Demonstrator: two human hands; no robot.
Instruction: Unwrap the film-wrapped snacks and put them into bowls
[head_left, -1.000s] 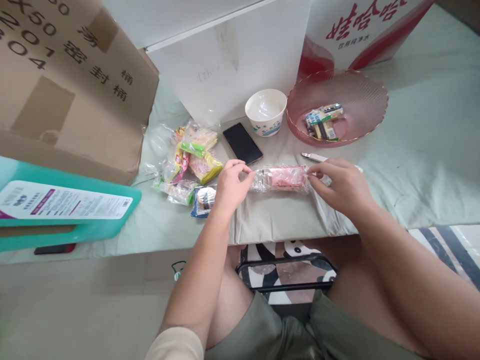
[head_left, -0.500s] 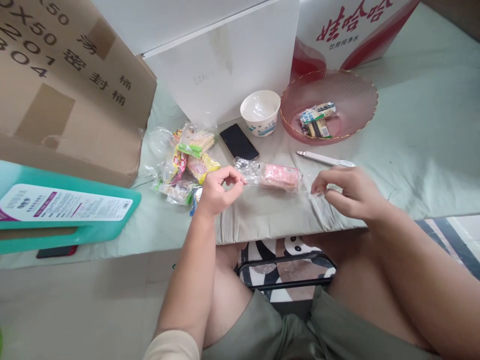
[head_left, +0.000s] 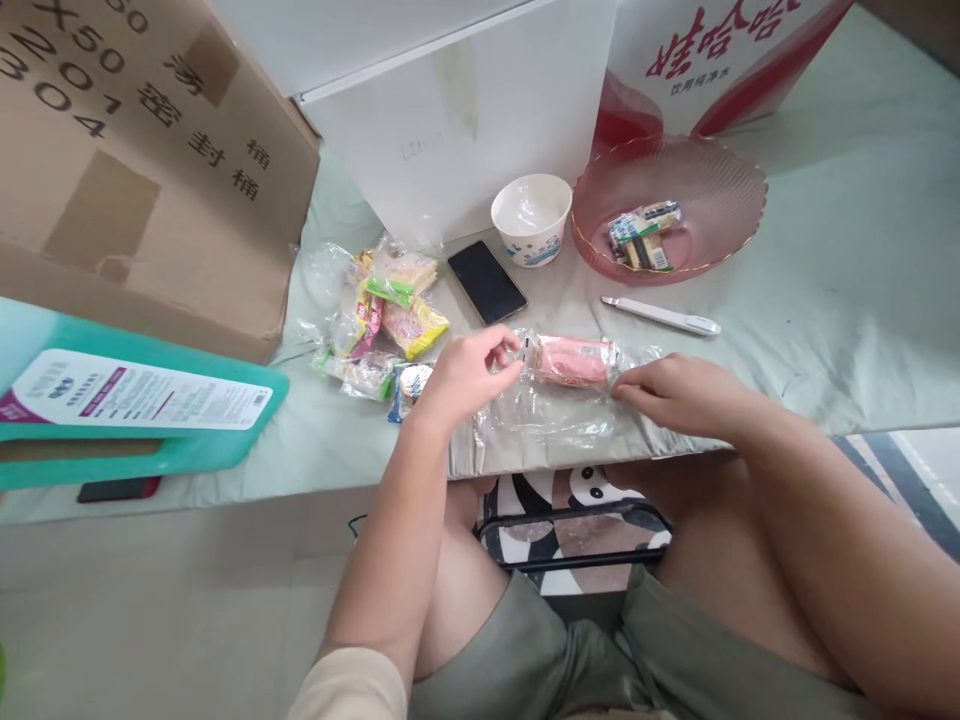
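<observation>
A pink snack packet (head_left: 574, 360) lies on the cloth in front of me, with a clear plastic wrapper (head_left: 555, 418) spread around and below it. At the wrapper's left side, my left hand (head_left: 480, 372) has its fingers curled and pinched on the film. My right hand (head_left: 679, 395) is closed at the right side, its fingertips on the film's edge beside the packet. Just beyond sits a white utility knife (head_left: 660, 315). Several wrapped snacks (head_left: 382, 310) are heaped to the left of my left hand, with a blue packet (head_left: 409, 388) close to its wrist.
A black phone (head_left: 487, 282), a white paper bowl (head_left: 532, 225) with clear film inside, and a pink ribbed bowl (head_left: 675, 180) holding wrapped snacks stand behind. Boxes line the back, including a cardboard box (head_left: 172, 220). A teal jug (head_left: 135, 400) lies at the left.
The clear wrapper now lies spread wider, below the pink packet toward me. My left hand has shifted right toward the packet, and my right hand has come lower, fingers at the film.
</observation>
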